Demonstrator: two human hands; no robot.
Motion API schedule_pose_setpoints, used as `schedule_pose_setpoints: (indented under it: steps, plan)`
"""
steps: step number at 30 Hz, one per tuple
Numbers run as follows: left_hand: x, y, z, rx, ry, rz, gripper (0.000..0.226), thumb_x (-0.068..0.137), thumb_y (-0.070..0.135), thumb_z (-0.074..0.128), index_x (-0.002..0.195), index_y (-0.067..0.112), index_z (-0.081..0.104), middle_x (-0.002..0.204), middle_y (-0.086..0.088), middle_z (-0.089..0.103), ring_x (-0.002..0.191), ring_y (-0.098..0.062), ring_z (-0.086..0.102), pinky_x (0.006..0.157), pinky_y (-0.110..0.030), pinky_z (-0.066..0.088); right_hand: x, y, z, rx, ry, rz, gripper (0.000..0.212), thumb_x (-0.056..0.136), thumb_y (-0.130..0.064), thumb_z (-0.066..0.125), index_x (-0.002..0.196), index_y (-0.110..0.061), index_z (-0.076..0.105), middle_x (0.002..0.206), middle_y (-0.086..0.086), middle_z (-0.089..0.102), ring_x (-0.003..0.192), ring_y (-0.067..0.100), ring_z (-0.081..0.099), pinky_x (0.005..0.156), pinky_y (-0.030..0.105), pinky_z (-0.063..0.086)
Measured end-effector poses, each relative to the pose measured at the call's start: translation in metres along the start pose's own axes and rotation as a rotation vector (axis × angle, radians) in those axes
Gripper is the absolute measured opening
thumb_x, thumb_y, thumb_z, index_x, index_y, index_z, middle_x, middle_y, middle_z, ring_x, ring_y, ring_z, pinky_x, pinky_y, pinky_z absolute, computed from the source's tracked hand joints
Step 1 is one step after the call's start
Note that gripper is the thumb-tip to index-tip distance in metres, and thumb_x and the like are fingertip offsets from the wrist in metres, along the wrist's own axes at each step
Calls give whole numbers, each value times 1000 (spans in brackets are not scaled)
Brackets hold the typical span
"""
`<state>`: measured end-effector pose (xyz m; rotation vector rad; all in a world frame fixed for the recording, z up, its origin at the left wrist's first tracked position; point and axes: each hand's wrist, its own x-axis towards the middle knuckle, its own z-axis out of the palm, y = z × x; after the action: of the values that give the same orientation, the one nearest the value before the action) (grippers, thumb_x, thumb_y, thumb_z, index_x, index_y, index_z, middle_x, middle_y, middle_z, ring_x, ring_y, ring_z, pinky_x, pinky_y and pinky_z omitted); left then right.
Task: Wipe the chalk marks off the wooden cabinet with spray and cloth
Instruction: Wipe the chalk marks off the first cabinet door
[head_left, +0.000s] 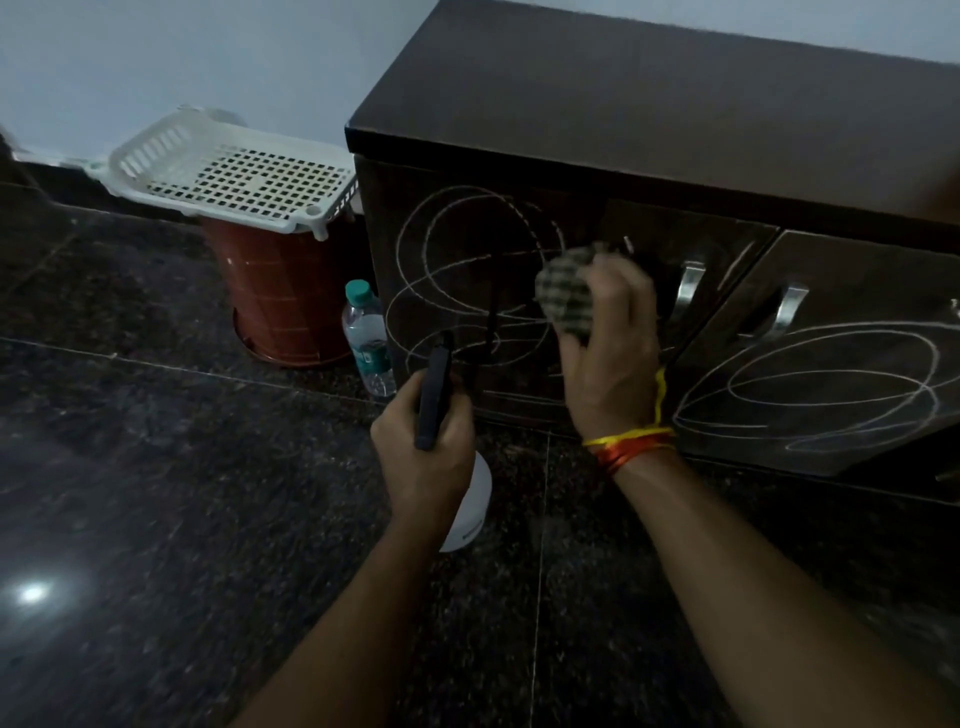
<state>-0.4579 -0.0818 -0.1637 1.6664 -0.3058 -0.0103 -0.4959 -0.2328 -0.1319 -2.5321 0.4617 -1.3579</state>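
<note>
A low dark wooden cabinet (649, 104) stands against the wall. White chalk loops (467, 270) cover its left door, and more chalk ovals (831, 384) cover the right door. My right hand (613, 338) presses a bunched checked cloth (563, 296) against the left door, beside its metal handle (688, 291). My left hand (426, 457) grips a spray bottle with a black head (434, 384) and white body (475, 504), its nozzle pointing at the lower part of the left door.
To the cabinet's left a white plastic basket (234, 171) sits on a brown bin (280, 301). A clear water bottle with a green cap (366, 338) stands at the cabinet's corner. The floor is dark polished stone (156, 493).
</note>
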Motion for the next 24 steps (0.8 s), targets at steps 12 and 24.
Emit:
schedule_pose_setpoints:
  steps: [12, 24]
  plan:
    - [6, 2, -12, -2, -19, -6, 20, 82, 21, 55, 63, 16, 51, 57, -28, 45, 52, -49, 43, 44, -50, 38, -13, 9, 6, -167, -100, -99, 50, 78, 7, 62, 118, -16, 44, 120, 14, 43, 104, 36, 54, 86, 34, 50]
    - [13, 4, -15, 13, 0, 51, 25, 81, 17, 52, 67, -3, 48, 59, -34, 48, 54, -51, 46, 43, -47, 35, -18, 7, 34, -206, -154, -287, 47, 87, 2, 47, 129, -17, 38, 128, 12, 31, 117, 30, 38, 94, 42, 48]
